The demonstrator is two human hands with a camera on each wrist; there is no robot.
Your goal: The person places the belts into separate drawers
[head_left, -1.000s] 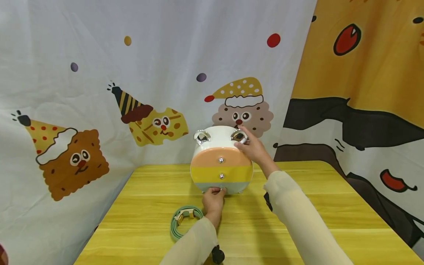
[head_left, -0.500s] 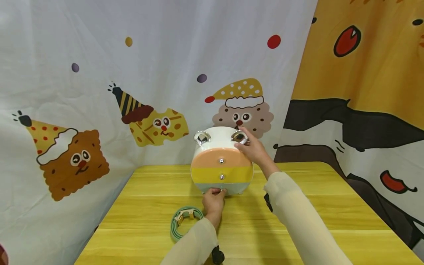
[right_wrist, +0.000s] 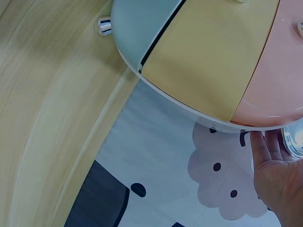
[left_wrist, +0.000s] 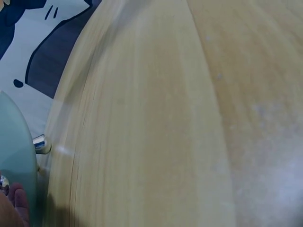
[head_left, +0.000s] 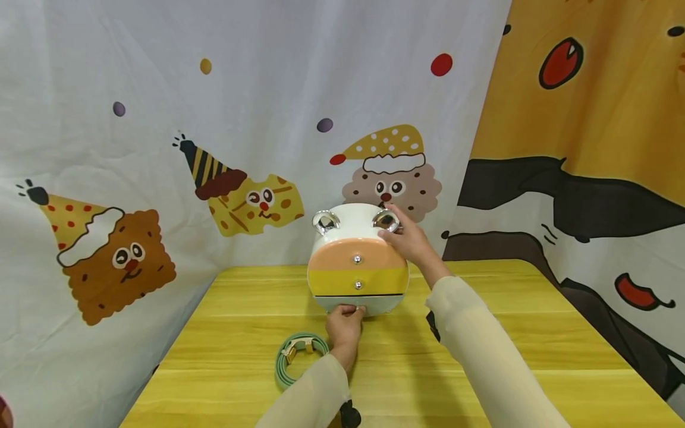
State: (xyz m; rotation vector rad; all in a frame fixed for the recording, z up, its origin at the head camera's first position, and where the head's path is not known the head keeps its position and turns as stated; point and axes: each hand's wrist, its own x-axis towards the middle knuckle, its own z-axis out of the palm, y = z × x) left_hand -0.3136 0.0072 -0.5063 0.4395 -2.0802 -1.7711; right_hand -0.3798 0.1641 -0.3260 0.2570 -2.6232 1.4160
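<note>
A small rounded box with three drawers point(head_left: 357, 249) stands on the table, white on top, its drawer fronts orange, yellow and pale green. Two chrome, eye-like rings point(head_left: 326, 222) crown it. Above the green bottom drawer point(head_left: 383, 304) runs a dark gap, also plain in the right wrist view. My left hand point(head_left: 344, 327) pinches the small knob of that drawer from below; in the left wrist view only some fingers point(left_wrist: 19, 203) show at the edge. My right hand point(head_left: 411, 241) holds the box's upper right corner around the chrome ring, fingers against its side in the right wrist view.
A coiled green strap point(head_left: 282, 364) with gold-coloured metal fittings lies on the yellow wood-grain table point(head_left: 481, 356), left of my left forearm. A cartoon-printed cloth point(head_left: 257, 77) hangs right behind the table. Short chrome feet point(right_wrist: 104, 26) support the box.
The bottom drawer has come slightly forward, and a dark gap now shows above its front. My left hand has moved with it a little; the right hand keeps its place.
</note>
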